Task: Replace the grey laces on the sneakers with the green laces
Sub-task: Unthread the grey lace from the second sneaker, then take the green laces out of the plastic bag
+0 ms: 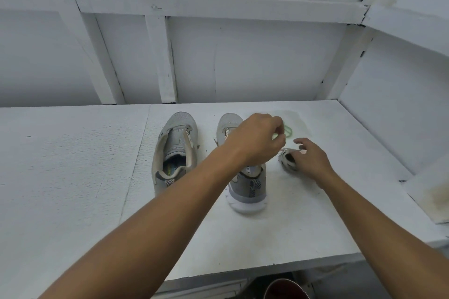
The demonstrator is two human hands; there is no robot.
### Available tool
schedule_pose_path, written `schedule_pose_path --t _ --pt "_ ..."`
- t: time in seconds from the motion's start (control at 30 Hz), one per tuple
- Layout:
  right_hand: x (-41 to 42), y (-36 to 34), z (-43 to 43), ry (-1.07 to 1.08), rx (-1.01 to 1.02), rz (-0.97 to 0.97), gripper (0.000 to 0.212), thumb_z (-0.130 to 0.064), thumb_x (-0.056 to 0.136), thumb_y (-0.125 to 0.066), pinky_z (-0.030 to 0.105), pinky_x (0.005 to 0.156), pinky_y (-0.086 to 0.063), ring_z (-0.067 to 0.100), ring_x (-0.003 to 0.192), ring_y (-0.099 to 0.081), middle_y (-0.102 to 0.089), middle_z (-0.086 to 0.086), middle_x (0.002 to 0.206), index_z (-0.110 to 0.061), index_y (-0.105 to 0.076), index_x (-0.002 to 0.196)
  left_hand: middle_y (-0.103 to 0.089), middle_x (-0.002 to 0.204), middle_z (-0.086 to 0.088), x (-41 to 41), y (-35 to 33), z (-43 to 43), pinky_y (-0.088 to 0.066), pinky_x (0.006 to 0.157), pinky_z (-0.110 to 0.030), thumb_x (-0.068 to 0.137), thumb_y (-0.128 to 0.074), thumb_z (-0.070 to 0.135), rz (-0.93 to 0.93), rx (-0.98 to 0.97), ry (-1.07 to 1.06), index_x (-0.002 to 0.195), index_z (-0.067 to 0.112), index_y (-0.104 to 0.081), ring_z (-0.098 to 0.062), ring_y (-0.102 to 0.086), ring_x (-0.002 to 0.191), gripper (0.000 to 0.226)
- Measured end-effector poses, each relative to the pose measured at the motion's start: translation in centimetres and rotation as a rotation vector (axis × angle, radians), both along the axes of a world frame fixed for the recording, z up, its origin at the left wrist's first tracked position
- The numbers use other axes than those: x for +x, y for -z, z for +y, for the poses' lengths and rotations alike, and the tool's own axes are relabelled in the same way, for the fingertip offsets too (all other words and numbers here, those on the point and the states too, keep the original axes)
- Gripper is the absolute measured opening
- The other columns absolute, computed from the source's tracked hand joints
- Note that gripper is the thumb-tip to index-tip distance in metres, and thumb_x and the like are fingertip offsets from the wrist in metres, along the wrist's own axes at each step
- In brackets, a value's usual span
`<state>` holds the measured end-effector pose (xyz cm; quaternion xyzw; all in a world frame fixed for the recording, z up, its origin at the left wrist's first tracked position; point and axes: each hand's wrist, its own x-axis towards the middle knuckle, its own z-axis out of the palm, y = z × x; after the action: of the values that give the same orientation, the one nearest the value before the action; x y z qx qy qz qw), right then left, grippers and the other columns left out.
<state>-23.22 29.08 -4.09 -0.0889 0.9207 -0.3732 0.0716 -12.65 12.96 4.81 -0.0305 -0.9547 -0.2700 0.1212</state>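
Two grey sneakers stand side by side on the white table (pixel 73 165), toes pointing away. The left sneaker (pixel 173 150) shows an open tongue and no lace. My left arm partly covers the right sneaker (pixel 246 184). My left hand (pixel 257 141) reaches over its toe, fingers curled, and pinches a strand of the green laces (pixel 289 130), which lie just beyond to the right. A coiled bundle of grey laces (pixel 286 160) sits right of the right sneaker. My right hand (pixel 312 159) rests on that bundle with fingers loosely spread.
A pale clear sheet (pixel 298 119) lies under the green laces near the back wall. White walls close in behind and to the right. A white block (pixel 430 199) sits at the right edge. A dark red round container (pixel 286 290) stands below the table's front edge.
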Motion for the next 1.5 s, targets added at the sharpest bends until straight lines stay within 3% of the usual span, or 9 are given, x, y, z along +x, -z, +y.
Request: schedule_pose_path --t 0.1,0.23,0.3,0.4,0.5,0.67,0.83,1.07,1.5 --pt "0.0 -0.3 -0.4 -0.106 0.035 0.03 0.042 -0.023 0.094 -0.049 0.032 0.1 -0.035 0.023 0.129 -0.046 -0.051 0.006 0.141 -0.02 -0.054 0.136 -0.066 0.108 -0.002 0.0 0.1 -0.1 -0.045 0.088 -0.036 0.094 -0.051 0.027 0.008 -0.009 0.0 0.103 0.014 -0.065 -0.018 -0.054 0.104 0.021" --pt "-0.6 0.5 -0.7 -0.277 0.333 -0.039 0.067 -0.062 0.071 -0.059 0.04 0.085 -0.045 0.019 0.097 -0.052 -0.058 0.001 0.116 -0.022 -0.056 0.124 -0.065 0.11 -0.001 -0.2 0.0 0.2 -0.046 0.089 -0.036 0.094 -0.051 0.029 -0.012 -0.012 0.005 0.105 0.016 -0.064 -0.018 -0.053 0.107 0.021" --pt "-0.7 1.3 -0.6 -0.294 0.436 0.001 0.052 -0.052 0.072 -0.067 0.039 0.079 -0.046 0.025 0.094 -0.054 -0.058 0.002 0.109 -0.027 -0.058 0.117 -0.065 0.11 -0.001 -0.2 -0.1 0.5 -0.045 0.088 -0.034 0.095 -0.051 0.028 -0.013 -0.018 0.01 0.106 0.015 -0.064 -0.019 -0.053 0.106 0.022" --pt "0.2 1.3 -0.5 -0.266 0.339 0.123 0.011 -0.019 0.084 -0.062 0.03 0.065 -0.04 0.026 0.084 -0.055 -0.061 0.003 0.089 -0.028 -0.06 0.089 -0.064 0.111 -0.003 -0.2 -0.3 1.0 -0.045 0.088 -0.036 0.095 -0.05 0.027 -0.009 -0.044 0.023 0.108 0.015 -0.063 -0.021 -0.053 0.106 0.022" --pt "1.0 1.4 0.5 -0.209 0.285 0.158 0.026 0.001 0.083 -0.055 0.028 0.062 -0.039 0.02 0.078 -0.054 -0.058 -0.004 0.079 -0.023 -0.065 0.087 -0.06 0.116 -0.002 -0.2 -0.3 1.8 -0.045 0.091 -0.037 0.096 -0.05 0.028 -0.015 -0.063 0.052 0.113 0.016 -0.06 -0.021 -0.05 0.111 0.024" --pt "3.5 0.2 3.8 -0.108 0.133 0.133 0.029 0.002 0.085 -0.053 0.014 0.055 -0.038 0.002 0.067 -0.055 -0.057 -0.019 0.072 -0.025 -0.063 0.083 -0.051 0.135 -0.004 -0.4 0.6 4.4 -0.033 0.1 -0.028 0.097 -0.05 0.028 0.079 -0.052 0.129 0.131 0.015 -0.051 -0.019 -0.04 0.127 0.036" --pt "7.3 -2.1 8.9 0.051 -0.041 0.13 0.021 -0.004 0.089 -0.06 0.002 0.055 -0.039 0.003 0.064 -0.06 -0.067 -0.007 0.082 -0.022 -0.069 0.095 -0.045 0.144 -0.009 -0.9 3.4 7.9 -0.029 0.109 -0.034 0.097 -0.05 0.028 0.084 -0.068 0.259 0.143 0.012 -0.041 -0.027 -0.035 0.134 0.049" --pt "13.1 -1.4 15.7 0.357 -0.197 0.093 0.014 -0.014 0.088 -0.069 0.012 0.065 -0.043 0.0 0.078 -0.061 -0.067 -0.013 0.091 -0.025 -0.07 0.097 -0.013 0.162 -0.007 -0.5 8.6 12.7 -0.009 0.12 -0.041 0.101 -0.034 0.046 -0.132 -0.313 0.482 0.155 0.023 -0.01 -0.031 -0.004 0.149 0.063" --pt "20.9 9.7 18.6 0.695 -0.194 -0.121 0.013 -0.009 0.092 -0.064 0.027 0.071 -0.045 0.018 0.089 -0.06 -0.064 -0.001 0.095 -0.017 -0.067 0.101 -0.001 0.164 -0.001 -0.5 14.0 14.4 0.001 0.121 -0.041 0.101 -0.017 0.053 -0.137 -0.448 0.604 0.154 0.036 -0.013 -0.027 0.005 0.15 0.056"
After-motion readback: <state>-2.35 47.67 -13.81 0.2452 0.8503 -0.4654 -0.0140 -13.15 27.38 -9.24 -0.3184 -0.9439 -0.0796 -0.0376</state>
